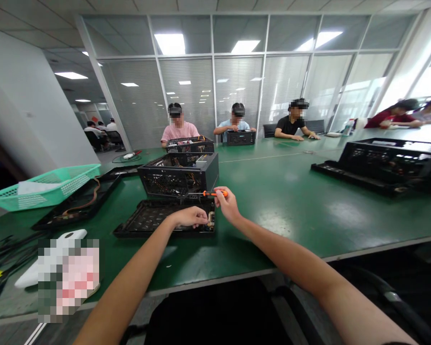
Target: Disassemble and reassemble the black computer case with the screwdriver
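My right hand [230, 205] is closed around the orange handle of a screwdriver [220, 193], whose shaft points left in front of an open black computer case [167, 184]. Below the case lies a black side panel [143, 218], flat on the green table. My left hand [192, 217] is over the right part of this panel with its fingers curled together. Beside its fingertips, at the panel's right end, is a small cluster of brass-coloured parts [211, 220]. Whether anything sits between the left fingers is hidden.
To the left are a green plastic basket [75, 175], another black panel [79, 206] with a brown cable, black cables [7, 258] and a white object [53, 254]. Another opened case [391, 160] stands at the right. Several people sit across the green table [290, 206].
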